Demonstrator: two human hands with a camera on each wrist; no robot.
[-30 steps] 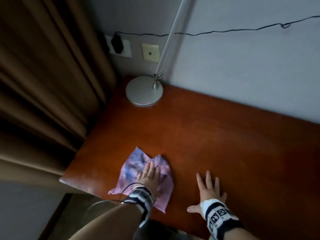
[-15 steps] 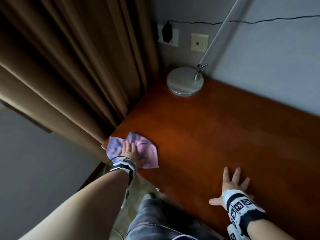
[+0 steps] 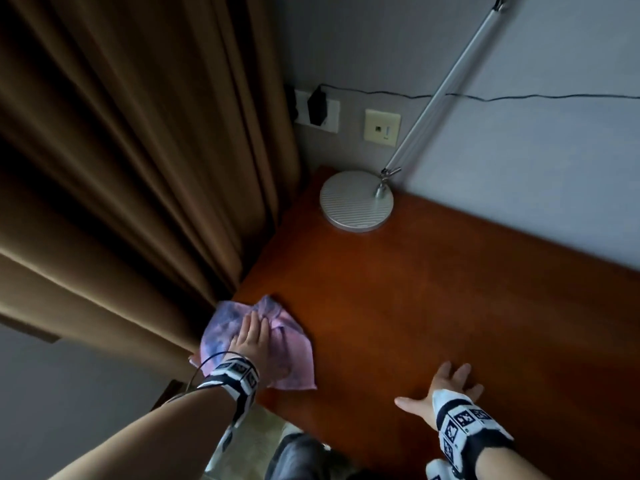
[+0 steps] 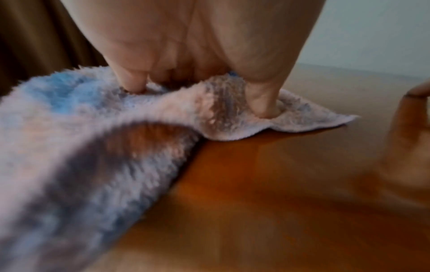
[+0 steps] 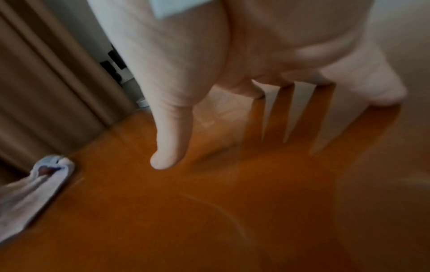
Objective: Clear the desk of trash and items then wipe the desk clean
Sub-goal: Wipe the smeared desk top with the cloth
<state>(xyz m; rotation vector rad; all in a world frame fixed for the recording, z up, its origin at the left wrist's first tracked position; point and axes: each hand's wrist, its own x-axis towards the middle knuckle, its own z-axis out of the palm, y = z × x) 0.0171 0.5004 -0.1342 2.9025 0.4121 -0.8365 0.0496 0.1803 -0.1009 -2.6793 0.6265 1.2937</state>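
Wooden desk (image 3: 433,289), left hand (image 3: 251,336) flat on cloth (image 3: 291,355), right hand (image 3: 446,389) splayed flat.

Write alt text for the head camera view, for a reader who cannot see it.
A person's left hand presses a pink and blue cloth flat on a wooden desk beside a brown curtain. Their right hand rests spread on the desk; a lamp base stands by the wall.
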